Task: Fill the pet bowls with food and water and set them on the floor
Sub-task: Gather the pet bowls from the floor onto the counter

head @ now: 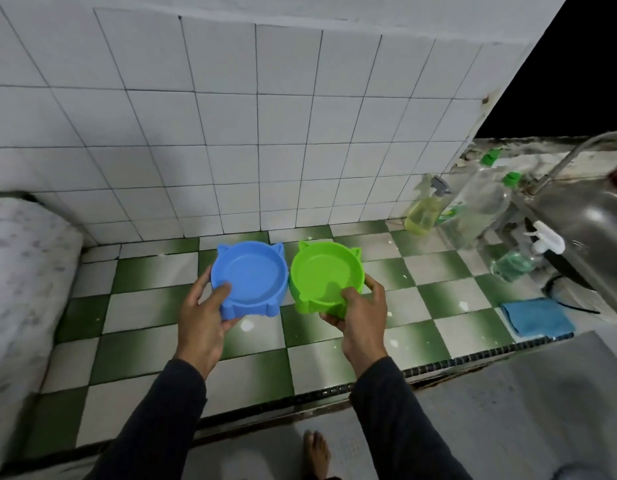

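**Two empty pet bowls held over the checkered desk**

White wall tiles point(231, 133) rise behind a desk point(168, 306) tiled in green and white checks. Over its middle, the left hand point(205, 318) grips the near rim of a blue bowl point(250, 277), thumb inside the rim and fingers underneath. The right hand point(360, 315) grips a green bowl point(326, 275) the same way. Both bowls have small cat ears on the rim, stand side by side almost touching, and hold nothing. Whether they rest on the desk or hang just above it cannot be told. At far right stand a yellow-green spray bottle point(423, 213), clear bottles with green caps point(480, 199), a metal sink point(591, 230) and a folded blue cloth point(537, 317). A bare foot point(315, 452) shows on the grey floor point(508, 410).
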`<state>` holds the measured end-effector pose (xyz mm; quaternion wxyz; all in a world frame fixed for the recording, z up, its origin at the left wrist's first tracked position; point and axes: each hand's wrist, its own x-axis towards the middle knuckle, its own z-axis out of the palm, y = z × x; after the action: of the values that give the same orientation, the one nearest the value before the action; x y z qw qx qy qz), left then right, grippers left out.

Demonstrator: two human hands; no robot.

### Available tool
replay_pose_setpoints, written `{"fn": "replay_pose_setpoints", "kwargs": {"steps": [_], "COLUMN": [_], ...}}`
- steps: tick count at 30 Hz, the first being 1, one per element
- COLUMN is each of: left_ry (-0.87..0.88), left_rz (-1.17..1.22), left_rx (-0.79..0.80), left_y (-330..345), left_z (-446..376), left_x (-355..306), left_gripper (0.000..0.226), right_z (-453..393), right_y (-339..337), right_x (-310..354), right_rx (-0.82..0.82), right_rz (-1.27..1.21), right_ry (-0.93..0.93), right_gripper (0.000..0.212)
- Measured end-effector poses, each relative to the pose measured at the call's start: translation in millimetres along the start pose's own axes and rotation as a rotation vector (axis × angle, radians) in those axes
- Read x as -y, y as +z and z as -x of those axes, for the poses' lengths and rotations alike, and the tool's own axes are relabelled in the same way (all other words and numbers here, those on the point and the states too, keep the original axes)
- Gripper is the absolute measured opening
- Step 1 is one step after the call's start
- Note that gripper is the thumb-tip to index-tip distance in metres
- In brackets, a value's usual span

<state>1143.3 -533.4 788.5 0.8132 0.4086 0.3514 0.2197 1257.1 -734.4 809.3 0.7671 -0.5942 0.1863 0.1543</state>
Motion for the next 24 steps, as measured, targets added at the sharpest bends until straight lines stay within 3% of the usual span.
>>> {"fn": "replay_pose_setpoints", "kwargs": {"steps": [11,24], "left_ry": [-0.018,-0.118], "left_rz": [-0.013,-0.077], "left_rx": [-0.140,-0.255], "left_y": [12,-4], "left_z": [-18,-61], "left_x": [45,75], "left_gripper": [0.034,0.043], "right_z": [-69,-118], "right_y": [-6,-2], "right_x": [-11,-47], "right_rx": [0.109,0.120], "right_rz": [0.099,0.224], "right_ry": [0.172,0.252], "right_gripper": [0.048,0.054]}}
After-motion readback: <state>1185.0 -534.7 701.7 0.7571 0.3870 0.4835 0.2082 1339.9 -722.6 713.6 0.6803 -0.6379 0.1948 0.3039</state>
